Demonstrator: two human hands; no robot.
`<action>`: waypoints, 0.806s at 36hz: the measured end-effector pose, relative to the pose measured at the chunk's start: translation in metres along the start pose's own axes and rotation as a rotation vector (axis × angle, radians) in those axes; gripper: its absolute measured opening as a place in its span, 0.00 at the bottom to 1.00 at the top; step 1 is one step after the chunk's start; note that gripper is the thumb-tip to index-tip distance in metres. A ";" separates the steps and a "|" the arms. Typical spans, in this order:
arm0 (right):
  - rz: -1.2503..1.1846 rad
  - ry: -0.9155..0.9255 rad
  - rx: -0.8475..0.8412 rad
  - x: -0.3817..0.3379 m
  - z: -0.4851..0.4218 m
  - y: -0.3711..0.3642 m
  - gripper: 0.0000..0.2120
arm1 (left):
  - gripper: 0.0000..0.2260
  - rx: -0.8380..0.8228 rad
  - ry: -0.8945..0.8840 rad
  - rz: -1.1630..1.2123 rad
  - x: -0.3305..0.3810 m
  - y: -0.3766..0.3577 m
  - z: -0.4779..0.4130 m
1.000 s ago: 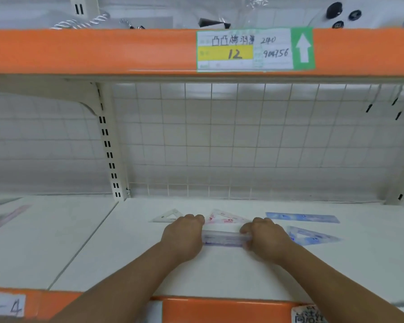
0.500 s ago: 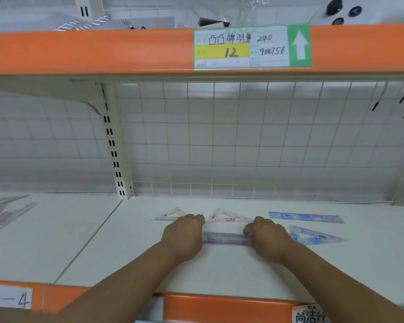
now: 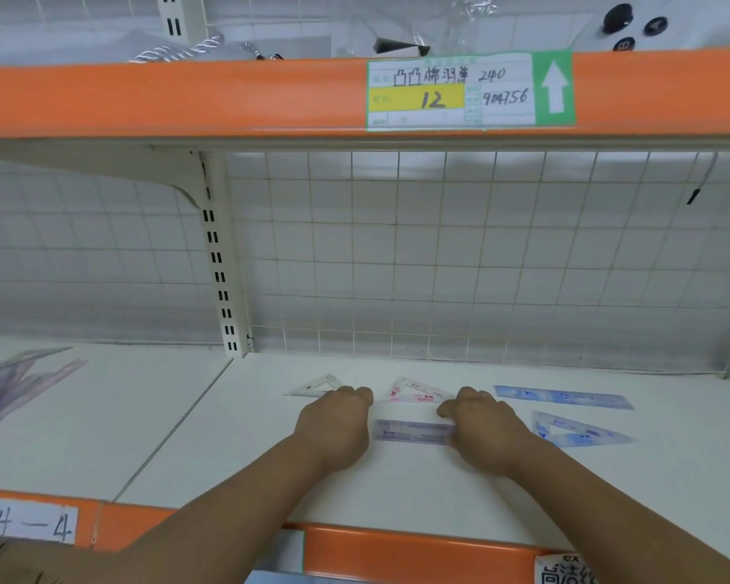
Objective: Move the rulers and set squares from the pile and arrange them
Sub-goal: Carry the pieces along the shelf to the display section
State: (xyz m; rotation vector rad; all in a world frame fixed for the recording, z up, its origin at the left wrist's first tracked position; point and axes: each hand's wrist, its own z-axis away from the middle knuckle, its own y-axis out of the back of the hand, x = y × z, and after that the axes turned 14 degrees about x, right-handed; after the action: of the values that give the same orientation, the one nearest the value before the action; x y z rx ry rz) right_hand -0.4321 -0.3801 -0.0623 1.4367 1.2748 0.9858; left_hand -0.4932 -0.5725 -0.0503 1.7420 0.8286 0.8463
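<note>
So the purple ruler [image 3: 414, 432] is lying flat on the white shelf [image 3: 228, 457], running left to right, right between both hands. The right hand [image 3: 485, 432] is grasping its right end, with the fingers curling over it and the thumb sticking out toward the left. The left hand [image 3: 334, 427] is sitting knuckles-up with its fingers curled, touching the ruler's left end. I honestly can't tell if it's pinching the ruler or just butting up against it.

Behind the hands, a clear set square [image 3: 312, 387] is peeking out past the left knuckles, and a pink set square [image 3: 418, 392] is lying just behind the purple ruler, apart from it. Off to the right, a blue ruler [image 3: 563, 397] is lying toward the back, with a blue set square [image 3: 578, 434] just in front of it, near the right hand but not touching it.

The pile [image 3: 13, 381] of purplish pieces is sitting on the next shelf panel, well off to the left and partly cut off by the frame.

For room, bare shelf is showing between the pieces and the orange front edge [image 3: 397, 550], and also behind them up to the wire grid back [image 3: 439, 246]. The upper shelf's orange lip [image 3: 144, 94] is hanging well above everything.
</note>
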 end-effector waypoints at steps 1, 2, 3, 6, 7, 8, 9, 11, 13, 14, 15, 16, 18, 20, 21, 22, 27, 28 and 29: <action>-0.008 0.009 0.007 -0.002 0.000 0.001 0.19 | 0.20 0.003 0.003 -0.002 -0.001 0.000 0.001; -0.017 0.018 0.017 -0.005 0.000 0.003 0.18 | 0.20 0.010 0.005 -0.004 -0.002 0.000 0.002; -0.026 0.028 0.029 -0.007 0.001 0.004 0.17 | 0.20 0.018 0.006 -0.006 -0.003 -0.001 0.003; -0.043 0.055 0.060 -0.014 0.002 0.009 0.14 | 0.16 0.047 0.008 -0.036 -0.005 -0.002 0.009; -0.046 0.065 0.070 -0.016 0.002 0.011 0.14 | 0.14 0.055 0.013 -0.054 -0.006 -0.003 0.011; -0.046 0.077 0.080 -0.018 0.002 0.012 0.14 | 0.13 0.059 0.023 -0.071 -0.007 -0.003 0.014; -0.045 0.092 0.090 -0.021 0.002 0.012 0.13 | 0.12 0.060 0.035 -0.085 -0.007 -0.003 0.017; -0.042 0.125 0.104 -0.025 0.003 0.012 0.13 | 0.12 0.063 0.055 -0.100 -0.009 -0.002 0.024; -0.048 0.160 0.107 -0.031 0.004 0.012 0.14 | 0.11 0.075 0.076 -0.101 -0.012 0.000 0.031; -0.053 0.179 0.109 -0.034 0.004 0.012 0.14 | 0.11 0.081 0.089 -0.101 -0.014 0.001 0.035; -0.059 0.198 0.111 -0.038 0.004 0.012 0.14 | 0.11 0.085 0.104 -0.102 -0.016 0.003 0.038; -0.068 0.216 0.115 -0.043 0.004 0.012 0.13 | 0.11 0.087 0.120 -0.106 -0.019 0.005 0.042; -0.088 0.253 0.116 -0.053 0.002 0.013 0.13 | 0.11 0.090 0.155 -0.117 -0.026 0.010 0.049; -0.107 0.287 0.102 -0.065 0.000 0.014 0.13 | 0.11 0.097 0.192 -0.127 -0.035 0.015 0.057; -0.110 0.303 0.094 -0.071 -0.001 0.014 0.14 | 0.11 0.100 0.210 -0.132 -0.040 0.017 0.061; -0.113 0.321 0.087 -0.079 -0.002 0.015 0.14 | 0.11 0.103 0.228 -0.136 -0.046 0.020 0.065; -0.127 0.395 0.078 -0.123 -0.009 0.015 0.15 | 0.11 0.123 0.304 -0.156 -0.077 0.036 0.086; -0.133 0.409 0.082 -0.133 -0.011 0.015 0.15 | 0.11 0.129 0.314 -0.162 -0.085 0.040 0.090; -0.142 0.424 0.086 -0.143 -0.013 0.016 0.15 | 0.11 0.135 0.326 -0.167 -0.093 0.045 0.094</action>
State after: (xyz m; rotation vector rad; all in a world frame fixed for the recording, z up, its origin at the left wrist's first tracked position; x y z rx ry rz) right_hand -0.4600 -0.5207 -0.0414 1.2168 1.7191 1.1896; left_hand -0.4559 -0.7071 -0.0482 1.6448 1.2548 0.9936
